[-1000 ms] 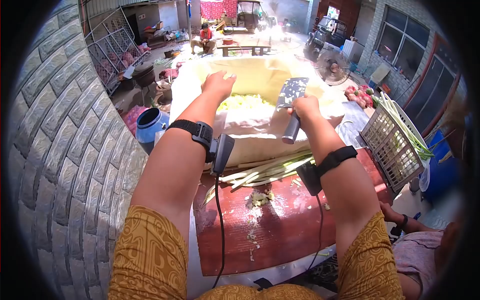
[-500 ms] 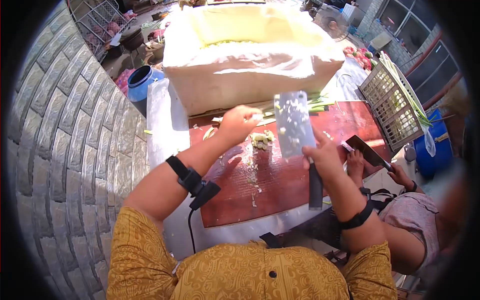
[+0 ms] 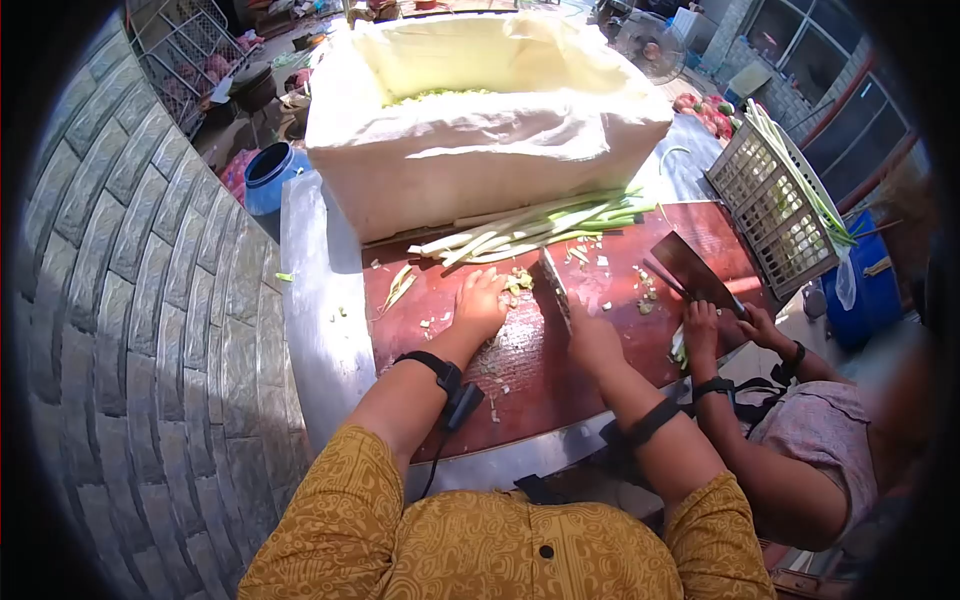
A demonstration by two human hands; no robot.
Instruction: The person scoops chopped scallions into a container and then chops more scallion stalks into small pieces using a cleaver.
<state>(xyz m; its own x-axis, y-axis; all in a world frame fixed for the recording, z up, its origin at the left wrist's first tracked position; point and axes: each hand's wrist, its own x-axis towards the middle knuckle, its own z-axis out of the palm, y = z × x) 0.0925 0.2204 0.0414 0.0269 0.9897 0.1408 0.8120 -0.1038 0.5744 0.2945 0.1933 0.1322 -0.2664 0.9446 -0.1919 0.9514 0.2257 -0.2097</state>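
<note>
My right hand (image 3: 594,345) is wrapped around the handle of a cleaver (image 3: 555,283), its blade turned nearly edge-on and low over the red cutting board (image 3: 450,400). Beside the blade, to the left, sits a small heap of chopped scallion (image 3: 518,281). My left hand (image 3: 482,303) rests on the board with fingers stretched out next to that heap, and I see nothing held in it. Long scallions (image 3: 545,228) lie in a bundle across the back of the board. A few loose stalks (image 3: 398,288) are at its left side.
Behind the board stands a large cloth-lined box (image 3: 480,180) with chopped greens inside. At right, a co-worker's hands (image 3: 702,325) hold scallions and another cleaver (image 3: 695,270). A plastic crate (image 3: 770,205) with scallions stands beyond. A brick wall (image 3: 170,330) borders the left.
My right hand has lowered the cleaver from above the board and turned its blade edge-on. My left hand has come down onto the board beside the chopped heap, its fingers now extended.
</note>
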